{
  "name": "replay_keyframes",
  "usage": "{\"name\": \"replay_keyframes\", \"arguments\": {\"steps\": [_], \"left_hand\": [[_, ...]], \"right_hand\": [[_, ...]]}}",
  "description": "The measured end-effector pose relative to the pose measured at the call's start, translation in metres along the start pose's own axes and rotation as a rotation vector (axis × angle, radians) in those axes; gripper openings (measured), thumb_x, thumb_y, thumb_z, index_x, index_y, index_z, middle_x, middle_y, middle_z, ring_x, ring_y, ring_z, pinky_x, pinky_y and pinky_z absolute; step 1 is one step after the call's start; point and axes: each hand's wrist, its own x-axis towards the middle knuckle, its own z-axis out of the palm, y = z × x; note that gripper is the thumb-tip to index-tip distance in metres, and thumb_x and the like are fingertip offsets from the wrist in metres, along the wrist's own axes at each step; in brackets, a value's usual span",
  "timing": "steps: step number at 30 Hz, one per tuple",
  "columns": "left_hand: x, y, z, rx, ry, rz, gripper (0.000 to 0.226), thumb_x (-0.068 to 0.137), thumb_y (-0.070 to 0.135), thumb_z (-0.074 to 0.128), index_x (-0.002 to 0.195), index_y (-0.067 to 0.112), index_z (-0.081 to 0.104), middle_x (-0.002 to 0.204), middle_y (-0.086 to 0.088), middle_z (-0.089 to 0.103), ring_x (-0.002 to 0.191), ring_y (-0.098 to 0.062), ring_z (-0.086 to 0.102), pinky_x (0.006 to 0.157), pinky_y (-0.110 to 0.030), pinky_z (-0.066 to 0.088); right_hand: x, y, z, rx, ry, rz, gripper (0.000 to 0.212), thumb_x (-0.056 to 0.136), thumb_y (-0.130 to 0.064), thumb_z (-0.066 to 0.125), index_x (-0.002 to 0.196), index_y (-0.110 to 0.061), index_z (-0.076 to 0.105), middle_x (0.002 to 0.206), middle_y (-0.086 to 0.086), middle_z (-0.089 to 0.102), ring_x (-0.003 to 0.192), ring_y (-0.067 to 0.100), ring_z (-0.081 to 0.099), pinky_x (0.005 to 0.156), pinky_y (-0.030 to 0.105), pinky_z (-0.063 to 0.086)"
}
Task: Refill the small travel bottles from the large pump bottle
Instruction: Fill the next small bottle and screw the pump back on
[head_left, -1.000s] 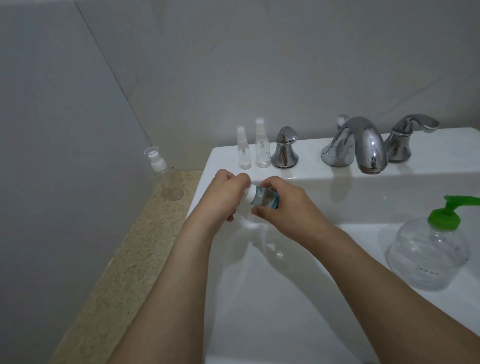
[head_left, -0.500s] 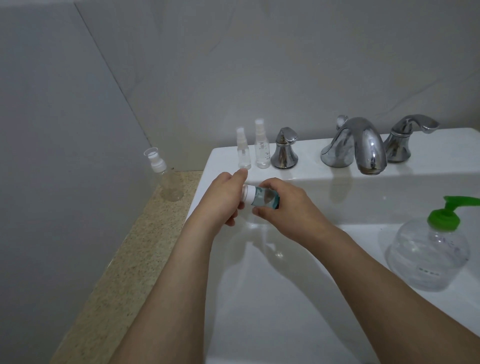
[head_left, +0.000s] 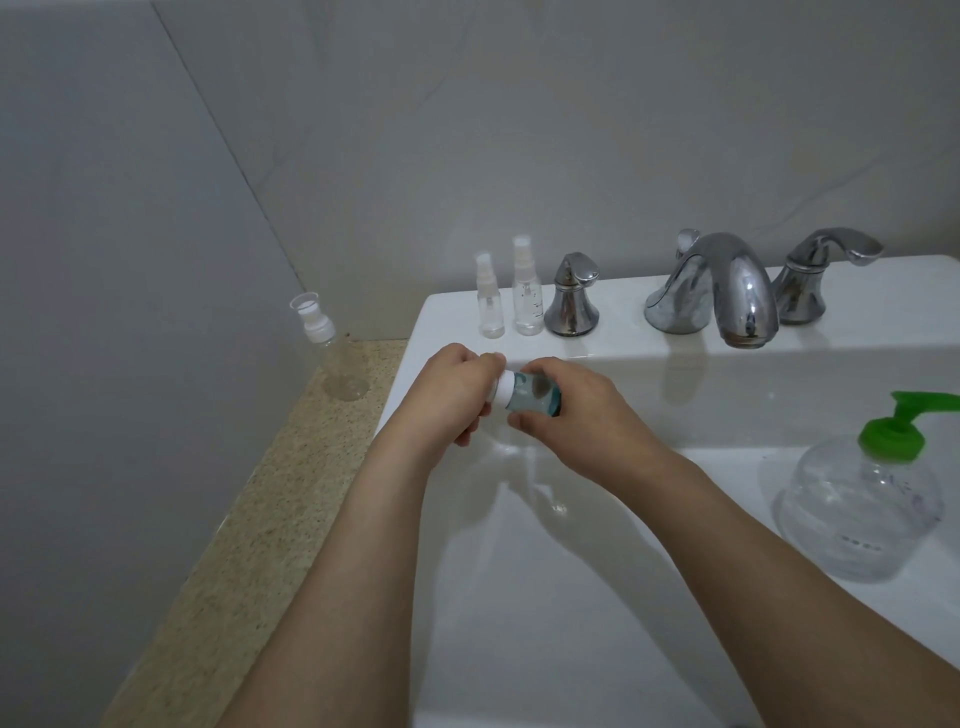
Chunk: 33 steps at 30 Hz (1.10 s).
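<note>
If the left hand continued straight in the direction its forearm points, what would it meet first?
Probably the two small spray bottles standing on the sink ledge behind the left hand, though depth is unclear.

Left hand (head_left: 451, 391) fingers, partly lifted off the white cap (head_left: 503, 388) 0.5 s ago, now curl round it again. Small teal bottle (head_left: 535, 399) sits marginally lower.

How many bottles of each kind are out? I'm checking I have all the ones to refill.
Spray bottles by the tap handle: 2
Clear bottle on the stone counter: 1
Small blue bottle in both hands: 1
Large pump bottle: 1
Total: 5
</note>
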Motion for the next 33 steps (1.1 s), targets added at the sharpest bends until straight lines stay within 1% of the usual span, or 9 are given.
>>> {"name": "replay_keyframes", "arguments": {"steps": [4, 7, 12, 14, 17, 19, 23, 29, 33], "left_hand": [[-0.003, 0.004, -0.001, -0.06, -0.025, -0.014, 0.027, 0.077, 0.04, 0.053, 0.092, 0.017, 0.053, 0.083, -0.003, 0.058, 0.061, -0.019, 0.054, 0.054, -0.03, 0.043], [0.0, 0.0, 0.0, 0.041, 0.021, 0.004, 0.036, 0.093, 0.052, 0.048, 0.087, 0.017, 0.053, 0.066, 0.0, 0.061, 0.046, -0.014, 0.049, 0.045, -0.025, 0.039], [0.002, 0.001, -0.002, -0.069, 0.092, 0.012, 0.03, 0.096, 0.039, 0.052, 0.078, 0.015, 0.051, 0.044, 0.005, 0.053, 0.036, -0.013, 0.039, 0.039, -0.019, 0.028], [0.002, 0.004, -0.004, -0.179, 0.136, 0.004, 0.024, 0.093, 0.031, 0.053, 0.076, 0.014, 0.053, 0.046, 0.001, 0.051, 0.035, -0.014, 0.036, 0.039, -0.018, 0.024], [-0.001, 0.008, -0.005, -0.276, 0.148, -0.021, 0.023, 0.092, 0.028, 0.053, 0.077, 0.012, 0.056, 0.046, -0.001, 0.052, 0.034, -0.014, 0.037, 0.038, -0.017, 0.025], [-0.004, 0.009, -0.004, -0.305, 0.122, -0.025, 0.028, 0.094, 0.033, 0.056, 0.079, 0.01, 0.06, 0.047, -0.002, 0.056, 0.034, -0.015, 0.042, 0.037, -0.017, 0.029], [-0.006, 0.01, -0.001, -0.339, 0.127, 0.051, 0.03, 0.096, 0.032, 0.061, 0.08, 0.007, 0.059, 0.048, -0.005, 0.056, 0.034, -0.015, 0.042, 0.036, -0.018, 0.029], [-0.005, 0.007, 0.0, -0.336, 0.183, 0.108, 0.036, 0.094, 0.027, 0.064, 0.065, 0.013, 0.047, 0.047, -0.006, 0.052, 0.031, -0.013, 0.037, 0.036, -0.015, 0.024], [-0.006, 0.006, -0.004, -0.283, 0.205, 0.166, 0.033, 0.083, 0.037, 0.064, 0.062, 0.015, 0.05, 0.045, -0.004, 0.053, 0.038, -0.015, 0.04, 0.041, -0.021, 0.03]], "right_hand": [[0.001, 0.0, 0.001, 0.002, 0.006, 0.003, 0.044, 0.082, -0.027, 0.073, 0.123, -0.024, 0.056, 0.108, -0.007, 0.051, 0.095, 0.008, 0.047, 0.08, 0.021, 0.035], [0.001, 0.0, 0.001, 0.009, 0.001, -0.009, 0.046, 0.082, -0.027, 0.073, 0.124, -0.025, 0.056, 0.108, -0.007, 0.05, 0.095, 0.008, 0.047, 0.081, 0.02, 0.035], [0.002, -0.003, 0.001, 0.219, 0.023, 0.029, 0.043, 0.082, -0.026, 0.074, 0.12, -0.028, 0.054, 0.098, -0.016, 0.054, 0.073, -0.004, 0.053, 0.062, 0.007, 0.038], [0.004, -0.007, -0.001, 0.423, 0.029, 0.049, 0.036, 0.086, -0.022, 0.071, 0.118, -0.025, 0.054, 0.094, -0.011, 0.056, 0.062, -0.002, 0.05, 0.062, 0.01, 0.042], [0.004, -0.013, -0.005, 0.592, 0.02, 0.079, 0.027, 0.092, -0.018, 0.062, 0.118, -0.022, 0.056, 0.094, 0.002, 0.06, 0.074, 0.009, 0.05, 0.073, 0.023, 0.045], [0.004, -0.014, -0.006, 0.627, 0.025, 0.087, 0.023, 0.094, -0.018, 0.059, 0.117, -0.021, 0.057, 0.101, 0.003, 0.062, 0.077, 0.01, 0.052, 0.074, 0.021, 0.045], [0.006, -0.015, -0.007, 0.661, 0.035, 0.098, 0.017, 0.097, -0.022, 0.055, 0.113, -0.016, 0.059, 0.09, -0.003, 0.062, 0.064, 0.004, 0.055, 0.061, 0.015, 0.044], [0.006, -0.013, -0.004, 0.658, -0.016, 0.151, 0.03, 0.098, -0.034, 0.052, 0.108, -0.009, 0.063, 0.08, 0.004, 0.062, 0.064, 0.011, 0.056, 0.068, 0.028, 0.046], [0.005, -0.015, -0.002, 0.755, -0.049, 0.183, 0.027, 0.097, -0.033, 0.053, 0.1, -0.009, 0.065, 0.077, 0.006, 0.065, 0.061, 0.013, 0.056, 0.065, 0.028, 0.047]]}}
